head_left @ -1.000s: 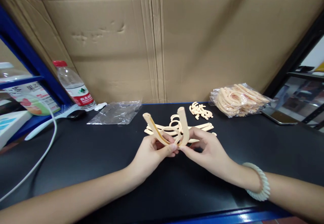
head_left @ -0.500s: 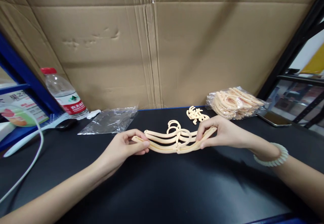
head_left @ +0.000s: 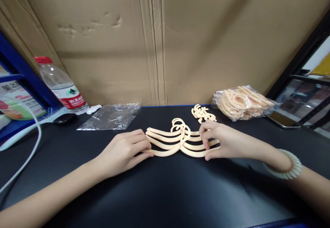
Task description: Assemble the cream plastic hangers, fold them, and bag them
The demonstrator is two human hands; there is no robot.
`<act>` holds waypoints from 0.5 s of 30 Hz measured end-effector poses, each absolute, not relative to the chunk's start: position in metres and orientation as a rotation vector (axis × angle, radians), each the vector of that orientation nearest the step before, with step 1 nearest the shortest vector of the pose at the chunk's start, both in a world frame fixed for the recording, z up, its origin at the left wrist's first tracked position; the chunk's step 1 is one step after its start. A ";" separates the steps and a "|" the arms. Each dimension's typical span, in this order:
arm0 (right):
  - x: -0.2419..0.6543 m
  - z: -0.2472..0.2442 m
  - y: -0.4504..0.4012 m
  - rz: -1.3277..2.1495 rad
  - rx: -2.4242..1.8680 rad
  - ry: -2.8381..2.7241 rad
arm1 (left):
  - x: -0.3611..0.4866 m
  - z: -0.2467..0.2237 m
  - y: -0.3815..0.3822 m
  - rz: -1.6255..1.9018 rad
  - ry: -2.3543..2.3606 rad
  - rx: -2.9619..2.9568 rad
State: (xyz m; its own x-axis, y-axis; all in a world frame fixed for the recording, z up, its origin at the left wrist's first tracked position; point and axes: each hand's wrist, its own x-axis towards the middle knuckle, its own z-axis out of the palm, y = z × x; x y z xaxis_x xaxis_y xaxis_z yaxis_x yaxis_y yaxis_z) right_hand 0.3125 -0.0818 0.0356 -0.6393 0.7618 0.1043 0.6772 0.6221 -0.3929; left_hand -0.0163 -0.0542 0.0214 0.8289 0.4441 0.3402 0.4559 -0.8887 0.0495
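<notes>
Several beige folding clothes hangers [head_left: 165,138] lie in a row on the black tabletop, their curved hooks overlapping in the middle. The front hanger [head_left: 165,153] lies nearest to me, its two arms meeting at a centre joint. My left hand [head_left: 129,149] is closed on its left end, thumb in front and fingers behind, hiding the tip. At the other end, my right hand [head_left: 221,138] pinches the right arm between thumb and fingers. Behind the row sits a small heap of loose beige hook pieces [head_left: 203,114].
A clear bag of beige hanger parts [head_left: 242,104] lies at the back right beside a phone [head_left: 283,119]. At the left are a flat clear plastic bag [head_left: 110,118], a water bottle [head_left: 69,94] and a white cable [head_left: 38,142]. Cardboard [head_left: 103,49] stands behind the table.
The held hanger has come down onto the table in front of the others; its arms were tilted up at the ends before. Both hands have lowered with it. The view has shifted slightly.
</notes>
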 end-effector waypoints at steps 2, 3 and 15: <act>0.312 0.035 -0.084 0.469 -1.192 -2.609 | -0.016 0.021 -0.055 -0.532 -0.738 -2.944; 0.311 0.036 -0.084 0.463 -1.205 -2.616 | -0.015 0.021 -0.056 -0.518 -0.747 -2.930; 0.292 0.034 -0.116 0.276 -1.417 -2.482 | 0.001 0.013 -0.081 -0.542 -0.993 -2.709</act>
State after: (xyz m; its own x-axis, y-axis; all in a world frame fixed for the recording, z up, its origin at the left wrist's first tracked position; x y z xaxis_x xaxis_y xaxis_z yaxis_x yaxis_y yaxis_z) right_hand 0.2921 -0.1165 0.0341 -0.4857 0.8633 0.1376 0.8119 0.5038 -0.2949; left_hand 0.0013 -0.0811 0.0135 0.7061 0.5802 0.4060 0.6554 -0.7525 -0.0646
